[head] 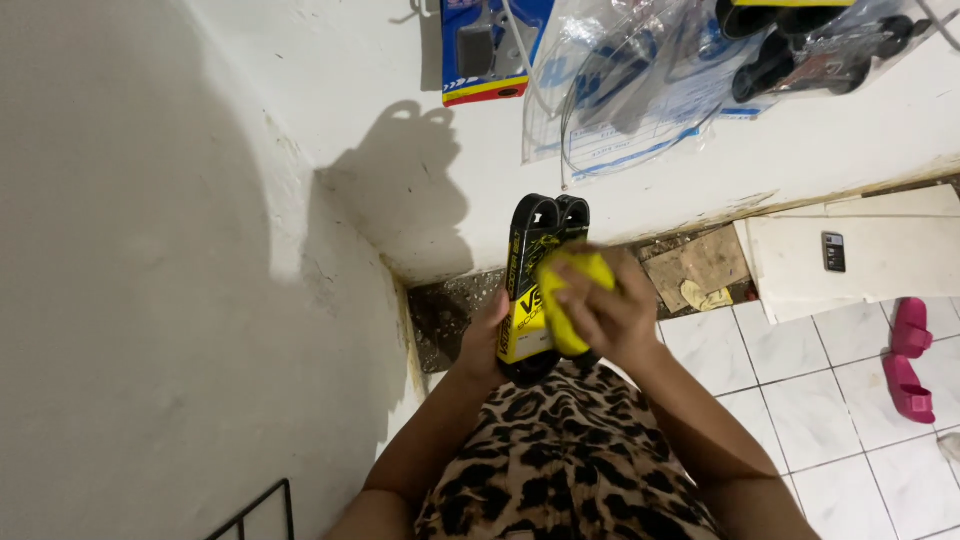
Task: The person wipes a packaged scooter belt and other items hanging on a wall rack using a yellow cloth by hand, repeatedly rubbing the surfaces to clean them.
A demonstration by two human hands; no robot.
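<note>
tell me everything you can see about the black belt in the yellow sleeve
The black belt is a folded rubber-looking loop in a yellow and black card sleeve, held upright near the white wall. Its two rounded ends stick out the top. The left hand grips its lower edge; the right hand presses a yellow cloth against its front.

belt sleeve (527, 300) yellow-black | cloth (572, 300) yellow | sandals (910, 358) pink
</note>
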